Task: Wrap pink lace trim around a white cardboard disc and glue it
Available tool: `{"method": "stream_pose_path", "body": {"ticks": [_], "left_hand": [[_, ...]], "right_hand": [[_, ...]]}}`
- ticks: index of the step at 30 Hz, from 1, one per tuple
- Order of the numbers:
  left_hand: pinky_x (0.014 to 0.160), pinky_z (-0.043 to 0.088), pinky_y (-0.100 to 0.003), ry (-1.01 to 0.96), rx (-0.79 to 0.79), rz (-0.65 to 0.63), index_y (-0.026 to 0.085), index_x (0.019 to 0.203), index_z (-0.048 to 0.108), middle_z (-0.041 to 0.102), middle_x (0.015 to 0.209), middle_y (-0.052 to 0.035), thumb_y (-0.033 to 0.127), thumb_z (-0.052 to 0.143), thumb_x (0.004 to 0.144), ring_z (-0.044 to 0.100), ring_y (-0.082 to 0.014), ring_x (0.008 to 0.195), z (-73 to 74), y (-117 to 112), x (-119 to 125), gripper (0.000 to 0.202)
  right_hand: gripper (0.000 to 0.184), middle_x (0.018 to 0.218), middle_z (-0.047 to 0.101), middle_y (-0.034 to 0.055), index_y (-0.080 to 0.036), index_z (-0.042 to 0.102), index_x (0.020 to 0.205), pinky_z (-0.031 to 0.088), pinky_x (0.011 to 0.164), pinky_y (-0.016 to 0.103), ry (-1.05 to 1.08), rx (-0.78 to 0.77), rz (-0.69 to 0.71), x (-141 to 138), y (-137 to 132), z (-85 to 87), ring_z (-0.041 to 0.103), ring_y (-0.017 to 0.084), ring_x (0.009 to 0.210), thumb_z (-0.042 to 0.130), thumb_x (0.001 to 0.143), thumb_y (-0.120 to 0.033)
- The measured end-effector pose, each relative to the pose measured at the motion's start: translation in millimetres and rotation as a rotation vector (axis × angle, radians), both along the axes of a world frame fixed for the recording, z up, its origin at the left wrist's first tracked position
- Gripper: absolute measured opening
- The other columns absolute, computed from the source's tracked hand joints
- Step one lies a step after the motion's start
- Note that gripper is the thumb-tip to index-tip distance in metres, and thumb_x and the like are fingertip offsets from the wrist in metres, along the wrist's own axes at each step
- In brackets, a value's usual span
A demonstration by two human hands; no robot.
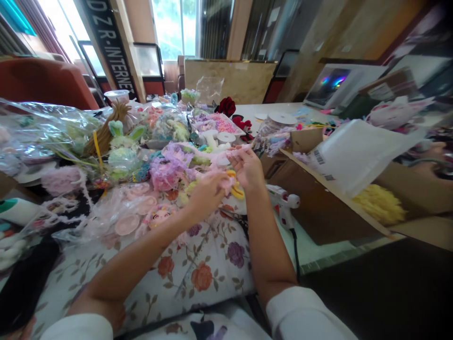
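Observation:
Both of my hands are raised over the pile of craft things in the middle of the table. My left hand is closed on a small pink fuzzy piece. Just to the right, my right hand pinches a strip of pale pink fuzzy yarn, which stretches left over the pile. Yellow scissor-like handles show between the hands; whether a hand touches them I cannot tell. Lilac fuzzy yarn lies left of the hands. Below it is a doll face with pink hair.
A white glue gun with a black cord lies right of my right forearm. Beyond it stands an open cardboard box holding a white plastic bag and yellow fluff. A floral cushion lies under my forearms. Clear plastic bags crowd the left.

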State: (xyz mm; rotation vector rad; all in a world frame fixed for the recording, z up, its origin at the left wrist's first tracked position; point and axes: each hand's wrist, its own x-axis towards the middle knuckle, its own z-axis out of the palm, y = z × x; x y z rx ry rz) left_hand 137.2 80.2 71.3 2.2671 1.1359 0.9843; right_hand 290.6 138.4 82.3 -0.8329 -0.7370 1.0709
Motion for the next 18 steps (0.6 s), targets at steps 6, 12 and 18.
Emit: {"method": "stream_pose_path", "body": {"ticks": [6, 12, 18], "left_hand": [[0.082, 0.050, -0.030, -0.999, -0.168, -0.049, 0.023, 0.093, 0.061, 0.067, 0.079, 0.0019, 0.015, 0.062, 0.081, 0.063, -0.0134, 0.077, 71.6, 5, -59, 0.014], [0.086, 0.049, -0.027, -1.404, -0.251, -0.047, 0.019, 0.082, 0.060, 0.068, 0.077, 0.0023, 0.008, 0.049, 0.089, 0.062, -0.0104, 0.082, 88.9, 7, -122, 0.017], [0.053, 0.047, -0.020, -1.453, -0.301, -0.069, 0.022, 0.084, 0.060, 0.065, 0.068, 0.0038, 0.012, 0.050, 0.086, 0.049, -0.0092, 0.057, 79.4, 0, -169, 0.013]], "right_hand": [[0.013, 0.085, 0.063, 0.0005, -0.024, 0.049, 0.082, 0.056, 0.084, 0.030, -0.060, 0.032, 0.018, 2, 4, -4.8, 0.066, 0.014, 0.087, 0.062, 0.079, -0.026], [0.018, 0.080, 0.061, -0.0034, -0.023, 0.048, 0.079, 0.056, 0.079, 0.028, 0.013, 0.023, 0.035, -3, 7, -10.0, 0.064, 0.011, 0.076, 0.065, 0.073, -0.020], [0.008, 0.078, 0.064, -0.0021, -0.021, 0.053, 0.077, 0.053, 0.068, 0.022, -0.014, -0.086, -0.001, -4, 7, -9.8, 0.064, 0.010, 0.074, 0.060, 0.074, -0.016]]}}
